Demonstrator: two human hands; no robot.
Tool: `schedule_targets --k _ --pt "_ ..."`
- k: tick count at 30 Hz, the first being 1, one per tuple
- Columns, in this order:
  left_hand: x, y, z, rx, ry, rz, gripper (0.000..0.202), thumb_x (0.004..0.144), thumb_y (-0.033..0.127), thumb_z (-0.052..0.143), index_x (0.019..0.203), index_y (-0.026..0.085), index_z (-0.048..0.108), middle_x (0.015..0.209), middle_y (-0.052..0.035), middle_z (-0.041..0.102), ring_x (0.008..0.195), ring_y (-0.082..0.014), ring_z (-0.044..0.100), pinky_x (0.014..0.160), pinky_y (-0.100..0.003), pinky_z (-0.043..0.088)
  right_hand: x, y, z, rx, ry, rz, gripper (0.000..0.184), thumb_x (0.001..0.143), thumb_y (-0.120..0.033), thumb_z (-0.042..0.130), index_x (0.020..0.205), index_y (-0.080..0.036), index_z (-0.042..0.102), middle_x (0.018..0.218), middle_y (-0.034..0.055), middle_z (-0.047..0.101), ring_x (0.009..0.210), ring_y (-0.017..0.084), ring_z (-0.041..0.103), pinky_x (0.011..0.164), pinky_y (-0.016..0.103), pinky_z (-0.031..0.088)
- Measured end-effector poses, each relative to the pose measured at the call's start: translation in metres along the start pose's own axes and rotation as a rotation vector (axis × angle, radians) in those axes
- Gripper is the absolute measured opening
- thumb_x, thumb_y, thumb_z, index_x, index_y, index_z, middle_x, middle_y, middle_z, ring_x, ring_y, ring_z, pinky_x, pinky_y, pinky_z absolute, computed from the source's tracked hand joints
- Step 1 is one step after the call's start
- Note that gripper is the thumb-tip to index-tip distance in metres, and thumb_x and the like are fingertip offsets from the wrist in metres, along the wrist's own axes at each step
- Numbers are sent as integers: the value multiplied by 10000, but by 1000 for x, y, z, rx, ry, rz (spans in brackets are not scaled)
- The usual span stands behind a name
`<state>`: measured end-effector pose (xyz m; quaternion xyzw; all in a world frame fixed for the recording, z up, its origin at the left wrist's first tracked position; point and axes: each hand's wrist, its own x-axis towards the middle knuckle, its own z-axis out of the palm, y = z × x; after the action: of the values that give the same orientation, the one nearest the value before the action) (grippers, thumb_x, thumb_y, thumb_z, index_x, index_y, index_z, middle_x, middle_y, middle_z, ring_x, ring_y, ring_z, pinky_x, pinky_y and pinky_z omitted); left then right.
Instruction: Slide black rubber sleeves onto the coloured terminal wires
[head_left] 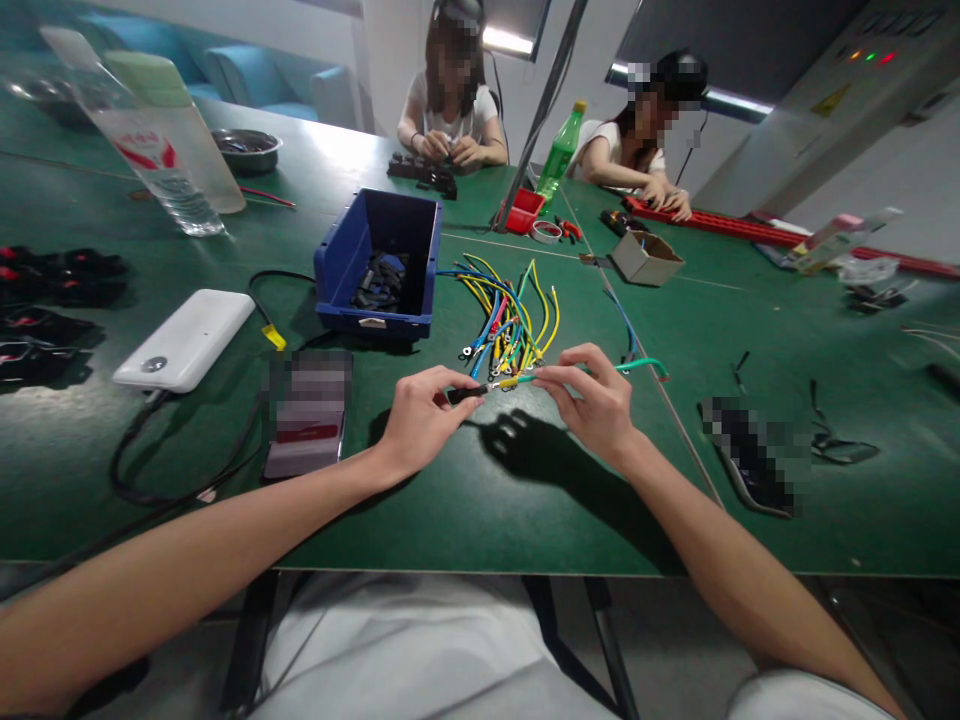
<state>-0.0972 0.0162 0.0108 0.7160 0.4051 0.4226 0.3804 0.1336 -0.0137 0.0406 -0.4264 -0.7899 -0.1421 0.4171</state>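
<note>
My left hand point(429, 412) pinches a small black cylindrical piece point(466, 393), its tip pointing right. Opposite it, my right hand point(589, 400) grips a green wire point(637, 364) that has a yellow sleeve point(509, 382) and a metal terminal at its left end. Terminal and black piece meet or nearly meet between my hands; whether they are joined I cannot tell. Just behind my fingers lies a bundle of yellow, blue and red wires point(517, 310) with ring terminals. A blue bin point(377, 322) holding black pieces stands behind my left hand.
A phone point(309, 415) and a white power bank point(187, 340) with cables lie on the left. Another phone point(746, 455) is at right. A cardboard box point(647, 262), green bottle point(562, 150) and red container point(522, 212) stand farther back. Two people work across the green table point(480, 520).
</note>
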Motion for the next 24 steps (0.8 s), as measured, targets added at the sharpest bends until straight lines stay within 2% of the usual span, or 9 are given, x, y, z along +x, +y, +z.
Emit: schedule_targets --k 7,15,24 --pt "0 2 -1 30 19 45 107 765 211 707 859 186 750 820 -36 712 548 -85 559 492 -192 439 -2 1 3 6 -31 32 77 849 -241 666 900 -239 723 858 49 591 766 158 601 640 286 521" --pt "0 2 0 2 -10 -10 160 755 259 733 889 174 748 800 -37 721 510 -84 532 483 -205 433 -1 -1 3 30 -8 8 70 843 -204 670 890 -235 712 854 41 584 747 146 599 634 277 513" --pt "-2 4 -1 73 10 92 115 769 217 716 874 188 750 803 -31 711 557 -90 550 535 -206 458 -4 0 6 53 -36 46 74 838 -237 679 908 -241 701 855 36 599 759 152 607 654 288 524"
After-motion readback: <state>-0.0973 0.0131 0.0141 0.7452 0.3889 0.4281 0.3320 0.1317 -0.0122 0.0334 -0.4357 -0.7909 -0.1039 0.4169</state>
